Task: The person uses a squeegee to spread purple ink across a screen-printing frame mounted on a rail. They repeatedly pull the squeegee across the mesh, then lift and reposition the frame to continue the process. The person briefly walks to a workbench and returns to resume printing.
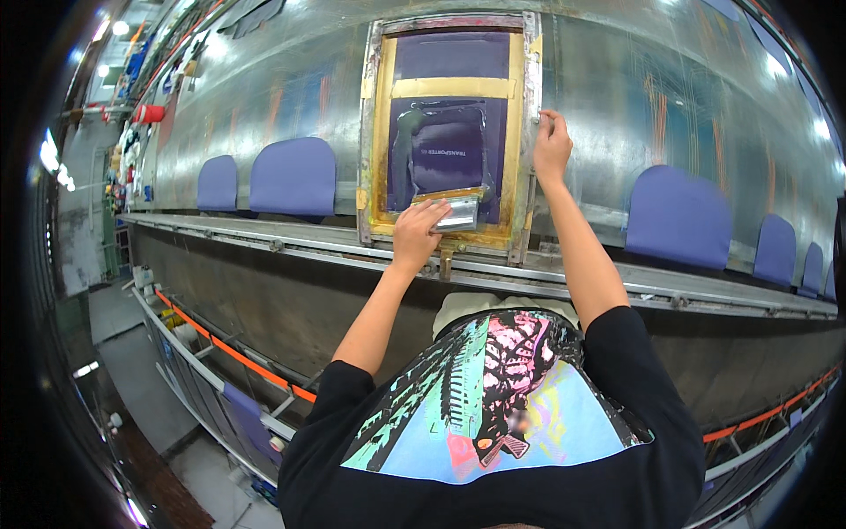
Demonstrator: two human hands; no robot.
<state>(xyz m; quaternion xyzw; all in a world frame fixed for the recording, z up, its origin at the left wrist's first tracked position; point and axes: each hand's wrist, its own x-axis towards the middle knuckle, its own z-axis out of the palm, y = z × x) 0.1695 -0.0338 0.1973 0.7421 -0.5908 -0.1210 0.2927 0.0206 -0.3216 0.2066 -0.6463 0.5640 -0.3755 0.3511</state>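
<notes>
A screen printing frame (532, 84) lies on the long metal table in front of me, its wooden-looking rim worn and stained. Yellow tape (454, 87) borders and crosses its dark purple mesh (449, 55). Wet-looking ink (407, 132) surrounds a darker panel with light lettering. My left hand (418, 233) is closed around a silver squeegee (460, 214) with a yellowish edge, which rests near the frame's near end. At the frame's right side, my right hand (552, 152) has its fingers curled and pinched on the rim; the fingertips are partly hidden.
Purple rounded fabric-like pieces (293, 176) lie along the table's near edge on the left, and more purple pieces (679, 216) on the right. A metal rail (634, 286) runs along that edge. Low racks with an orange strip (238, 344) stand behind me. A red spool-like object (150, 114) sits far left.
</notes>
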